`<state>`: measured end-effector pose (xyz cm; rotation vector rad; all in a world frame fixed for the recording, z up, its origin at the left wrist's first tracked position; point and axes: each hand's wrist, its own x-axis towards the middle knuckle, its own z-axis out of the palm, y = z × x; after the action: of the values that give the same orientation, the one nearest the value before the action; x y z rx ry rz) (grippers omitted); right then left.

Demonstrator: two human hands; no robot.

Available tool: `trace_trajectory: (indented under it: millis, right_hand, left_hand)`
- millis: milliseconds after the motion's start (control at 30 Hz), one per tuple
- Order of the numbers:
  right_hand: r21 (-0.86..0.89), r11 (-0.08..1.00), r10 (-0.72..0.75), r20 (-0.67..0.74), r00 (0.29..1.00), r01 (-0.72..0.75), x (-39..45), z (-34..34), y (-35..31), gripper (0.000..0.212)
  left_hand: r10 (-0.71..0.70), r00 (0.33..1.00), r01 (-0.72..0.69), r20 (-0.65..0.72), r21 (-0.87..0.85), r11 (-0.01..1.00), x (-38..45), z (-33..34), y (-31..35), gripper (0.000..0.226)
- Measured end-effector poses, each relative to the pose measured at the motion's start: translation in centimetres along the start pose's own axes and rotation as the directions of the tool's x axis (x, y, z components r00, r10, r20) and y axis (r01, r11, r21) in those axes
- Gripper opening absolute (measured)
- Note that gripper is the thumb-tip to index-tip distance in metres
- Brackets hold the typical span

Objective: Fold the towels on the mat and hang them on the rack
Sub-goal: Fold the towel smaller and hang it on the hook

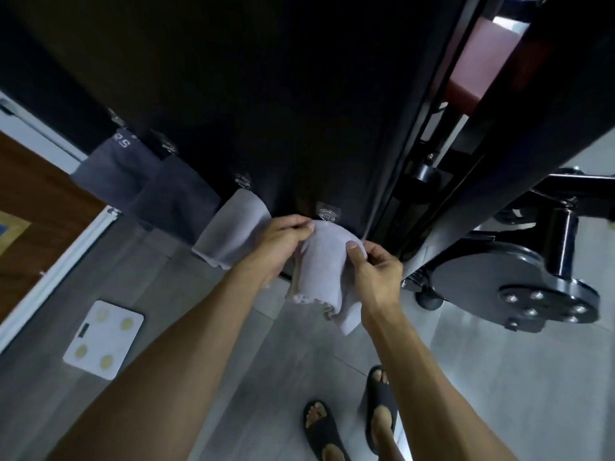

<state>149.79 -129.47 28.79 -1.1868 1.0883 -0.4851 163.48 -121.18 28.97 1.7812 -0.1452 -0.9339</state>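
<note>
While you're looking down from the head cam, count four towels along the dark panel [266, 94]: two dark grey ones on the left [109, 171] [176, 197], one light grey one [233, 231] already hanging, and the pale grey towel [324, 261] you've got in hand. Each sits under its own small metal hook, so four hooks too; the one you're working at [326, 214] is right above the towel's top edge.

Your left hand [283, 241] has a pinching grip on the towel's upper left corner, just beside that hook. Your right hand [376, 271] pinches the right side, thumb pressed on the cloth.

The towel looks folded into a narrow strip, bunched at the top, its layered ends hanging uneven at the bottom.

On the floor: one white scale [103, 341] to your left, two black slides on your feet [322, 430] [381, 407], and a black weight plate [515, 281] on the right.
</note>
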Motion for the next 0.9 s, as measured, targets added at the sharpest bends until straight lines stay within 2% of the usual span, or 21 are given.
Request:
trace_trajectory:
  millis: [67,100,133,167,200,267,333,400,467,500,567,633,733,900]
  right_hand:
    - [0.027,0.999,0.020,-0.025,0.999,-0.019,0.1,0.4,0.6,0.014]
    - [0.042,0.999,0.032,-0.038,0.999,-0.031,0.0,0.6,0.8,0.013]
    - [0.050,0.998,0.041,-0.051,0.998,-0.039,-0.1,0.8,0.9,0.012]
    - [0.052,0.998,0.045,-0.060,0.997,-0.042,-0.2,1.0,0.9,0.011]
    - [0.054,0.997,0.052,-0.060,0.997,-0.048,-0.1,1.2,0.9,0.011]
    - [0.063,0.994,0.096,-0.058,0.994,-0.092,0.2,1.7,1.3,0.011]
    - [-0.064,0.994,0.079,-0.146,0.986,-0.089,0.5,1.9,2.2,0.021]
    - [-0.294,0.953,-0.138,-0.222,0.965,0.069,-0.1,1.8,2.9,0.024]
    - [-0.348,0.889,-0.350,-0.101,0.931,0.297,-1.7,2.0,3.0,0.019]
    - [-0.326,0.878,-0.372,-0.009,0.928,0.349,-2.4,2.2,3.1,0.029]
    - [-0.290,0.902,-0.295,0.126,0.947,0.320,-2.9,2.5,3.0,0.049]
    - [-0.247,0.943,-0.185,0.166,0.969,0.222,-2.4,2.5,3.1,0.056]
    - [-0.142,0.987,-0.043,0.218,0.975,0.076,-1.1,2.4,2.8,0.057]
    - [-0.128,0.991,0.009,0.320,0.947,0.034,-0.7,2.0,2.7,0.050]
  left_hand:
    - [0.143,0.977,-0.109,-0.156,0.209,0.972,-0.7,0.1,-0.3,0.011]
    - [0.276,0.930,-0.186,-0.242,0.335,0.923,-1.4,0.2,-0.3,0.012]
    - [0.403,0.879,-0.264,-0.255,0.443,0.857,-2.4,0.4,-0.2,0.015]
    - [0.478,0.857,-0.321,-0.195,0.523,0.790,-3.3,0.6,-0.2,0.020]
    - [0.495,0.862,-0.353,-0.107,0.572,0.740,-4.2,0.9,-0.1,0.029]
    - [0.418,0.908,-0.338,0.024,0.631,0.698,-4.9,0.8,-0.1,0.053]
    - [0.374,0.925,-0.317,0.067,0.677,0.664,-4.6,0.3,0.1,0.065]
    - [0.358,0.930,-0.310,0.084,0.703,0.641,-4.3,0.0,0.5,0.065]
    - [0.328,0.939,-0.300,0.099,0.701,0.647,-4.1,0.0,0.9,0.062]
    - [0.303,0.947,-0.288,0.103,0.688,0.666,-4.0,-0.1,1.1,0.059]
    - [0.240,0.962,-0.265,0.128,0.634,0.726,-3.7,-0.1,1.3,0.052]
    - [0.195,0.966,-0.259,0.172,0.580,0.772,-3.4,-0.2,1.6,0.047]
    - [0.146,0.965,-0.250,0.219,0.590,0.768,-3.1,-0.4,2.2,0.050]
    - [0.118,0.971,-0.227,0.209,0.636,0.738,-3.4,-0.7,2.3,0.051]
